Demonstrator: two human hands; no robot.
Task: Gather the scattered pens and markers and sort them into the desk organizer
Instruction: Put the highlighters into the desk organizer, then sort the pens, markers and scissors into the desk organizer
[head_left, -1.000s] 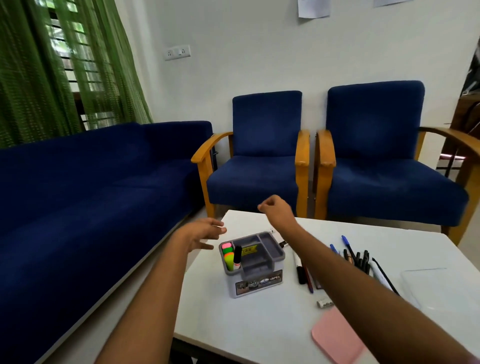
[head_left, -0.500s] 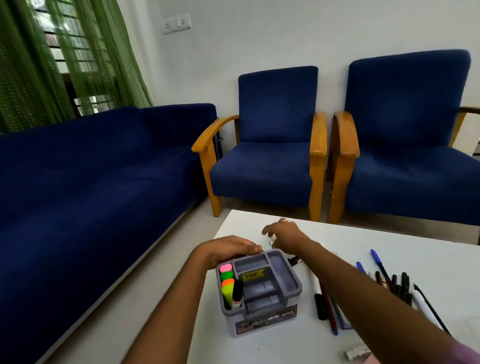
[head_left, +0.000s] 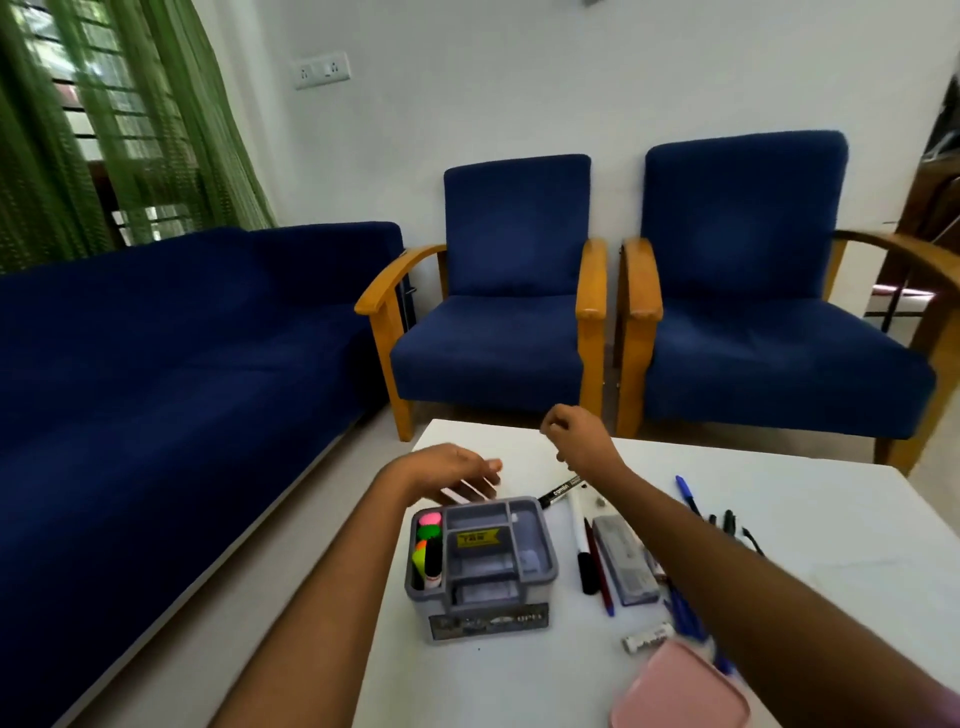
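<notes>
the left hand (head_left: 451, 475) hovers low over the white table (head_left: 519, 686) with its fingers stretched out and relaxed, blurred, holding nothing. the right hand (head_left: 576, 439) is raised further out, fingers curled in; whether anything small sits between them cannot be told. just nearer than the left hand stands the grey desk organizer (head_left: 480, 566), upright, its compartment on the left-hand side packed with highlighters (head_left: 428, 545) in pink, green, orange and yellow, the other trays looking bare apart from a yellow label. a black marker (head_left: 558, 491) lies under the right wrist, its end touching the organizer's far corner. beside the right forearm, on the organizer side, lie a white marker with a black cap (head_left: 582, 545), a red pen (head_left: 600, 571) and a clear box (head_left: 623, 564), close together. the forearm crosses over blue pens (head_left: 685, 618) and hides part of them; beyond it on the outer side lie another blue pen (head_left: 688, 493) and a cluster of black pens (head_left: 727, 522). a small white eraser (head_left: 647, 636) and a pink pad (head_left: 675, 691) sit near the elbow. behind the table stand two blue armchairs (head_left: 509, 291) and a blue sofa (head_left: 156, 338).
</notes>
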